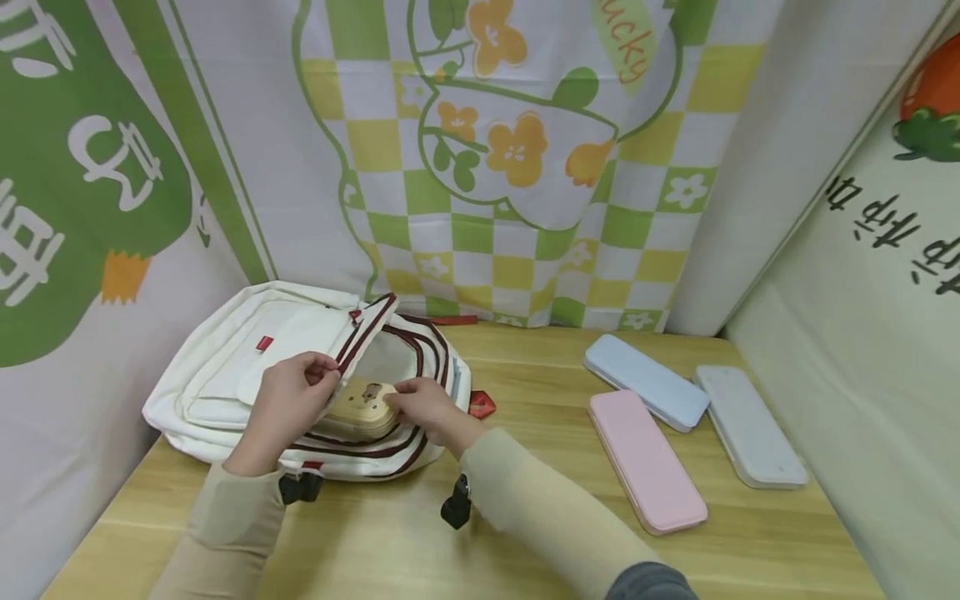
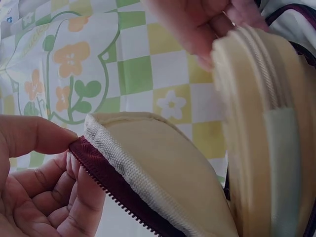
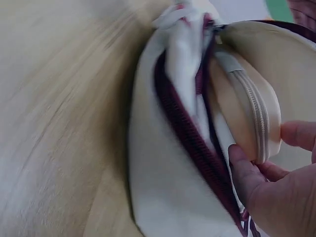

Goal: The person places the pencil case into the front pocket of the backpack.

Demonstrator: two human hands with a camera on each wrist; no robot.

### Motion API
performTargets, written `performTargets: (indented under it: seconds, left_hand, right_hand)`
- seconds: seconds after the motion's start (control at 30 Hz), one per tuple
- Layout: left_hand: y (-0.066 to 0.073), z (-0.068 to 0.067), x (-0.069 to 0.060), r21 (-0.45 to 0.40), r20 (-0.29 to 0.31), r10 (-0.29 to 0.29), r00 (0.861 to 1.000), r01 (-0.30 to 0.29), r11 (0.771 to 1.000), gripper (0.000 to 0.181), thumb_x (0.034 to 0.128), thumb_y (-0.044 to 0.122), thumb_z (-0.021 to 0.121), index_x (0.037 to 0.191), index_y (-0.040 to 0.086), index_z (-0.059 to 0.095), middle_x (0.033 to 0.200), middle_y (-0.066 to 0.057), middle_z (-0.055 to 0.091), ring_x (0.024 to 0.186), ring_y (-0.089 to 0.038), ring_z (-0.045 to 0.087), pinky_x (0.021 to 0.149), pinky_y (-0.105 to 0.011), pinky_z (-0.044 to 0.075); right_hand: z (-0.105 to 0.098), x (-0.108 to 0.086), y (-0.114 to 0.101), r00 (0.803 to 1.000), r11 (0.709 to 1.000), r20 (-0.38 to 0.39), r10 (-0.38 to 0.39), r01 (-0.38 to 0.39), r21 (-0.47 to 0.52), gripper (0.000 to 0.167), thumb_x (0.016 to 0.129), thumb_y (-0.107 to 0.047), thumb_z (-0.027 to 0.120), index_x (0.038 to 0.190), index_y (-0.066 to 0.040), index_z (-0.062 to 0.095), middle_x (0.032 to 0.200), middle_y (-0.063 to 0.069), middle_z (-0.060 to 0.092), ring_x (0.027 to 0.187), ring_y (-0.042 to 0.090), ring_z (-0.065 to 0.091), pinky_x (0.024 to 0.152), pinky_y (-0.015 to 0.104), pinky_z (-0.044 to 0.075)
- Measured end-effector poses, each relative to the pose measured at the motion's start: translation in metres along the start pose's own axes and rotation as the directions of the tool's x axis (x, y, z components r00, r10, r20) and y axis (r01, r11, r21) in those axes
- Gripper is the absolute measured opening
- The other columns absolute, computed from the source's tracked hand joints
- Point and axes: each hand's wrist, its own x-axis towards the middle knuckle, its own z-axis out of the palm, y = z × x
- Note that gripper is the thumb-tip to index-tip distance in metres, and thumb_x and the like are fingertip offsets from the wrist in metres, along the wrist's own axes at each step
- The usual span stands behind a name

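A cream-white backpack (image 1: 225, 350) with dark red zips lies on the table, its compartment unzipped. My left hand (image 1: 288, 400) pinches the zip edge (image 2: 103, 173) of the raised flap between thumb and finger. Partly inside the opening sits a pale yellow zippered case (image 1: 363, 408) with a small animal print on top. My right hand (image 1: 427, 408) grips the end of this case. In the right wrist view, thumb and fingers (image 3: 244, 170) hold the case near its zip, between the bag's walls. The case's lower part is hidden in the bag.
To the right lie a light blue case (image 1: 645, 379), a pink case (image 1: 648, 462) and a whitish case (image 1: 750, 425) on the wooden table (image 1: 525, 500). A red tab (image 1: 482, 405) sticks out beside the backpack. Printed cloth (image 1: 525, 250) hangs behind and at both sides.
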Motion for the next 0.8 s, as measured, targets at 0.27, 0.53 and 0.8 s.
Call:
performTargets:
  seconds: [0.27, 0.53, 0.8]
  left_hand:
    - [0.000, -0.001, 0.002, 0.000, -0.007, -0.007, 1.000, 0.007, 1.000, 0.013, 0.0941, 0.009, 0.064, 0.097, -0.002, 0.071, 0.082, -0.008, 0.070, 0.071, -0.018, 0.059, 0.064, -0.031, 0.046]
    - [-0.002, -0.001, 0.001, 0.006, -0.010, -0.013, 1.000, 0.013, 1.000, 0.013, 0.0935, 0.009, 0.063, 0.096, -0.001, 0.072, 0.081, -0.007, 0.070, 0.071, -0.017, 0.059, 0.067, -0.033, 0.046]
    - [-0.003, -0.002, 0.002, 0.004, -0.002, -0.015, 1.000, 0.015, 1.000, 0.014, 0.0939, 0.009, 0.063, 0.097, -0.001, 0.072, 0.082, -0.007, 0.070, 0.074, -0.018, 0.060, 0.069, -0.034, 0.047]
  right_hand:
    - [0.010, 0.005, 0.002, 0.998, 0.978, -0.019, -0.059, 0.054, -0.200, 0.034, 0.101, -0.010, 0.063, 0.131, 0.007, 0.064, 0.111, 0.012, 0.067, 0.082, 0.017, 0.061, 0.077, 0.032, 0.054]
    - [0.009, 0.006, 0.004, 0.996, 0.950, -0.033, -0.083, 0.069, -0.306, 0.039, 0.101, -0.013, 0.063, 0.137, 0.003, 0.061, 0.128, 0.015, 0.065, 0.099, 0.020, 0.062, 0.082, 0.032, 0.053]
    - [-0.018, -0.002, 0.005, 0.985, 0.964, -0.050, -0.167, 0.153, -0.217, 0.035, 0.099, -0.007, 0.063, 0.129, 0.011, 0.062, 0.110, 0.017, 0.069, 0.100, 0.033, 0.068, 0.082, 0.037, 0.057]
